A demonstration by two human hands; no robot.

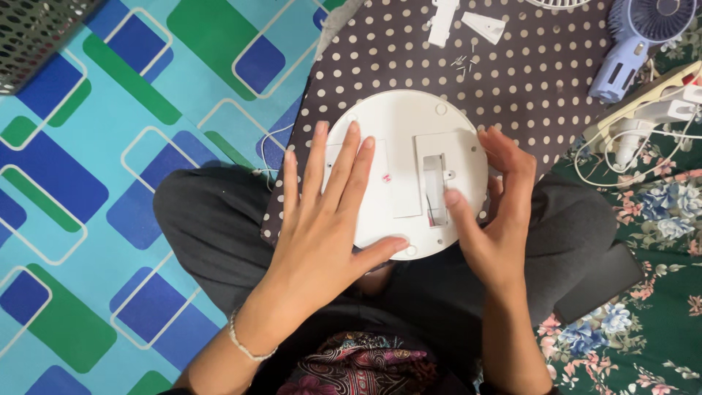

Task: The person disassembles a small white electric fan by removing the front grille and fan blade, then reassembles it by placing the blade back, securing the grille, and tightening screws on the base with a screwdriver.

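Observation:
A round white plastic device [398,128] lies flat over my crossed legs, its underside up, with a rectangular recess and slot near its middle. My left hand [325,219] rests flat on its left half, fingers spread, thumb along the lower rim. My right hand [497,212] cups the right rim, its thumb pressing at the lower end of the slot.
A dark polka-dot cloth [526,80] lies under the device, with small screws [461,64] and white plastic parts [442,20] on it. A pale blue hand-held fan [636,44] and a power strip with white cables [651,110] sit at right. A mesh basket [33,33] stands top left.

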